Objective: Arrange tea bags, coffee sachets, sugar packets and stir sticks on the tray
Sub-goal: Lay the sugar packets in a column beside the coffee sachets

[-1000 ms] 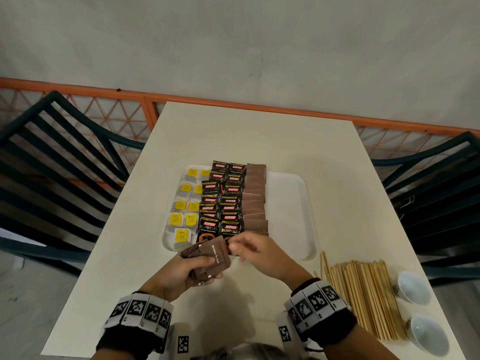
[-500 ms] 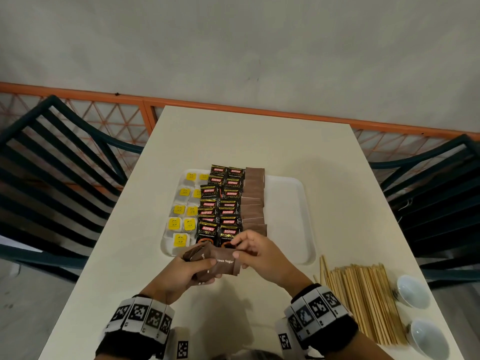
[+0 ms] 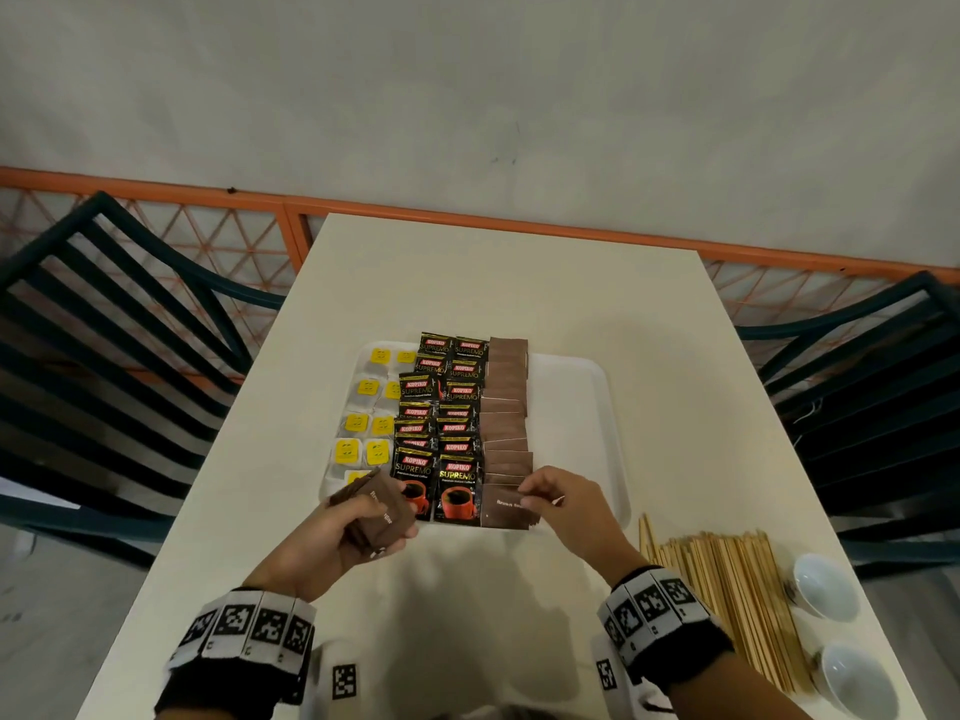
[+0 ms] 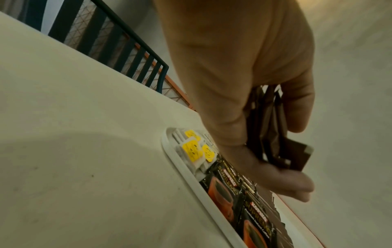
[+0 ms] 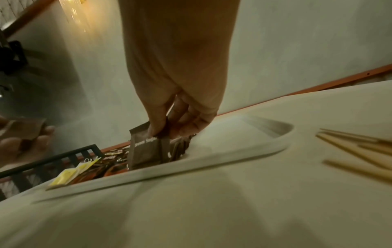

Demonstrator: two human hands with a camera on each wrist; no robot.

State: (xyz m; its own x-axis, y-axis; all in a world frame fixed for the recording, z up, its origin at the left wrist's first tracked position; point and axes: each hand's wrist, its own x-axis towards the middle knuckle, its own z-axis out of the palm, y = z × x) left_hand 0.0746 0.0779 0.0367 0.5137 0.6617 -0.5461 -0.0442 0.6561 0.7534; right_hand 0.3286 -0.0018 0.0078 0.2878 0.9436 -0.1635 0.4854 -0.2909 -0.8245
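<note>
The right hand pinches one brown sugar packet by its far edge, thumb in front and fingers behind, and sets it at the near end of the sugar column on the tray. In the right wrist view the packet stands nearly upright, its lower edge just inside the tray's near rim. The left hand grips a stack of spare packets, hovering above the tray's near left corner and over the nearest coffee sachets.

Risks, as I judge them: let go while so steep, the packet could tip forward over the low rim onto the bench, or fall askew across the neighbouring sachet. The left hand's loosely fanned stack could shed a packet onto the tea bags.

The packet's long axis runs left to right across the tray, its print reading upright toward the person, matching the column. The column itself runs away from the person. The stir sticks lie on the bench right of the tray, not yet placed.
</note>
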